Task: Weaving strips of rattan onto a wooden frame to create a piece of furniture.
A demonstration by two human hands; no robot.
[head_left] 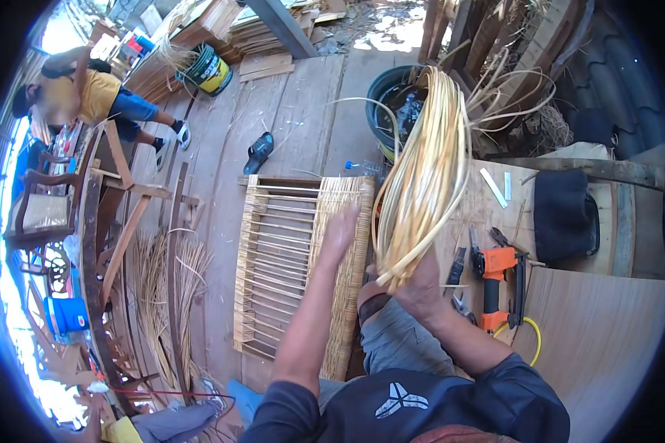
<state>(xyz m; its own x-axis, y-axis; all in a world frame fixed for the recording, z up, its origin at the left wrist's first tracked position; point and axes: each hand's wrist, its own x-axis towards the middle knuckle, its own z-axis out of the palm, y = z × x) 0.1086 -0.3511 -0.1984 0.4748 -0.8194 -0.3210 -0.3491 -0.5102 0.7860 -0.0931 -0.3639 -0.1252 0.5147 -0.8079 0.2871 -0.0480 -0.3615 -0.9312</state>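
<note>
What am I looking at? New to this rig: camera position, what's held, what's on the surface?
No machine: these are a person's bare hands. The single picture comes from a wide fisheye camera on the person's head, looking down, so straight edges bend near the rim. The right hand holds the lower end of a looped bundle of pale strands. The left hand, blurred, is over a partly woven frame; contact is unclear. On the board at right lie an orange-and-black power tool and a black folded item.

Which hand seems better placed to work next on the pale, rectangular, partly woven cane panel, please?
Probably the left hand: it is over the panel, while the right hand grips the long, looped, pale-yellow cane bundle.
</note>
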